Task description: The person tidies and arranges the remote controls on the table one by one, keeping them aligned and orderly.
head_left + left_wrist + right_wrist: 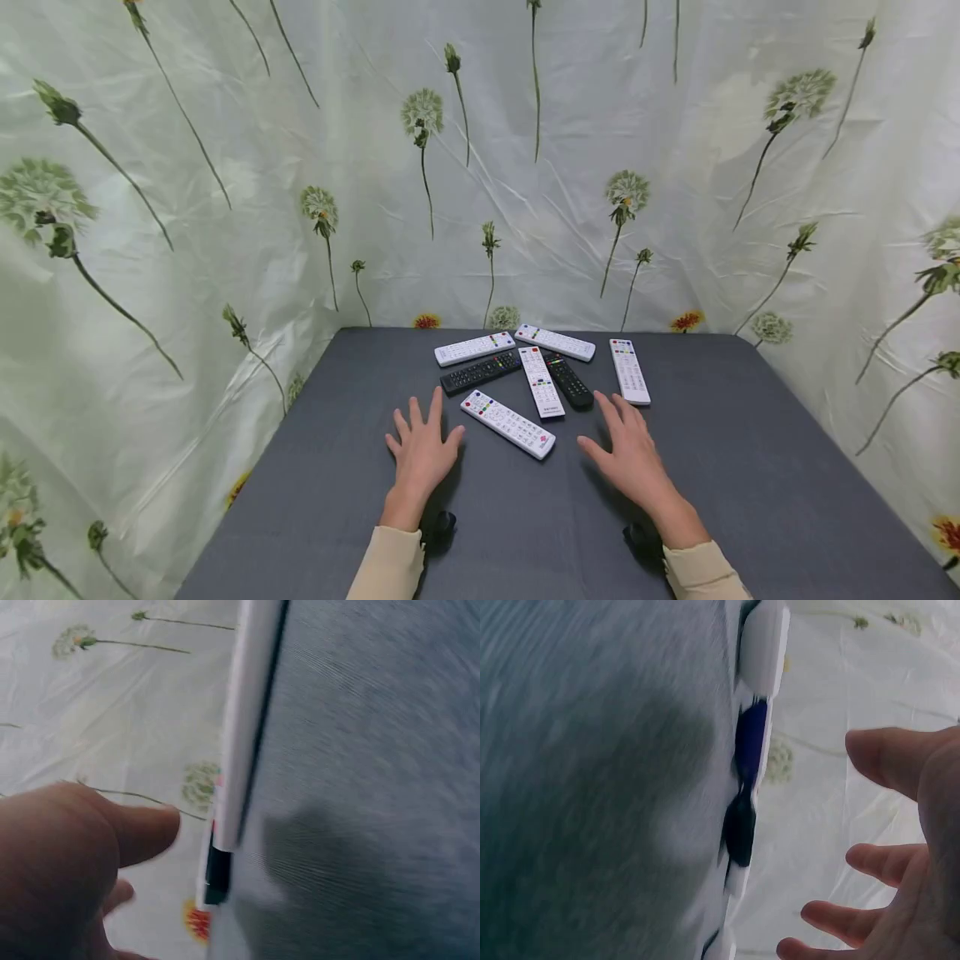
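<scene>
My left hand (pixel 422 446) hovers over the table with fingers spread, holding nothing. To its right lies a white remote control (pixel 508 424), set at a slant; the left wrist view shows its side edge (pixel 244 727) beyond the thumb. My right hand (pixel 628 450), also empty, has its fingers extended and thumb apart. Just past its fingertips are a black remote (pixel 569 382) and an upright-pointing white remote (pixel 629 372). Between the hands, farther back, a white remote (pixel 541 382) lies lengthwise beside a longer black remote (pixel 482 372). Two more white remotes, left (pixel 472 349) and right (pixel 555 342), lie behind.
A dark grey cloth covers the table (pixel 315 500). Behind and around it hangs a pale curtain (pixel 487 183) printed with dandelions, close to the table's back edge. Black wrist devices sit under both forearms, the left one (pixel 444 525) and the right one (pixel 641 540).
</scene>
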{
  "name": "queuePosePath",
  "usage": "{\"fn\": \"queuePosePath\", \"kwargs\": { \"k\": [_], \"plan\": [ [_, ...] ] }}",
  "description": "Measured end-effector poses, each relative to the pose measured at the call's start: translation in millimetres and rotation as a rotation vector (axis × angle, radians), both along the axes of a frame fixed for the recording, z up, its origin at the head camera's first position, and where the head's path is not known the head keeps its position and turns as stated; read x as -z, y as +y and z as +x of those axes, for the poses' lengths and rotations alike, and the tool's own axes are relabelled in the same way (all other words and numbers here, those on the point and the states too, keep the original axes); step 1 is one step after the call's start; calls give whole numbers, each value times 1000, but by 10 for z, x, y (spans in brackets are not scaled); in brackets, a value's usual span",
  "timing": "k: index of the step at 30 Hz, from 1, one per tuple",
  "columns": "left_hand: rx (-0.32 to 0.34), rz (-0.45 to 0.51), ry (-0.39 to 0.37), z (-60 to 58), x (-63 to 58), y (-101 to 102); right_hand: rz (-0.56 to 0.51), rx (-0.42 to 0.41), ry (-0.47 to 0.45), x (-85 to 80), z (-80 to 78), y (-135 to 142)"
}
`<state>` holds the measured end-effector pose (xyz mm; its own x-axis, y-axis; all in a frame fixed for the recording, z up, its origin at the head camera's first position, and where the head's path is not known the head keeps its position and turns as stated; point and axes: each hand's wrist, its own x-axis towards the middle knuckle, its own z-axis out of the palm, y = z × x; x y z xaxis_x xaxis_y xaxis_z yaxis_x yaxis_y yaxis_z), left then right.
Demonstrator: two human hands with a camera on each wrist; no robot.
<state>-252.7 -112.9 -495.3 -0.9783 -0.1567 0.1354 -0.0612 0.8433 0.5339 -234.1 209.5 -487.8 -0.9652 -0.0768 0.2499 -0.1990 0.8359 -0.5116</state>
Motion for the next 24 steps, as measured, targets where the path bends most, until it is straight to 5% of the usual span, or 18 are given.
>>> {"fn": "queuePosePath", "kwargs": {
  "k": [6, 14, 21, 24],
  "plan": [
    [-2, 69, -3, 38, -162, 33, -18, -89, -5, -83, -40, -144],
    [39, 256, 4, 33, -195, 142, -103, -197, -74, -167, -148, -388],
    [30, 541, -63, 40, -169, 250, -194, -185, -145, -74, -241, -548],
    [36, 738, -130, 53, -179, 269, -228, -178, -181, -48, -265, -602]
  ]
}}
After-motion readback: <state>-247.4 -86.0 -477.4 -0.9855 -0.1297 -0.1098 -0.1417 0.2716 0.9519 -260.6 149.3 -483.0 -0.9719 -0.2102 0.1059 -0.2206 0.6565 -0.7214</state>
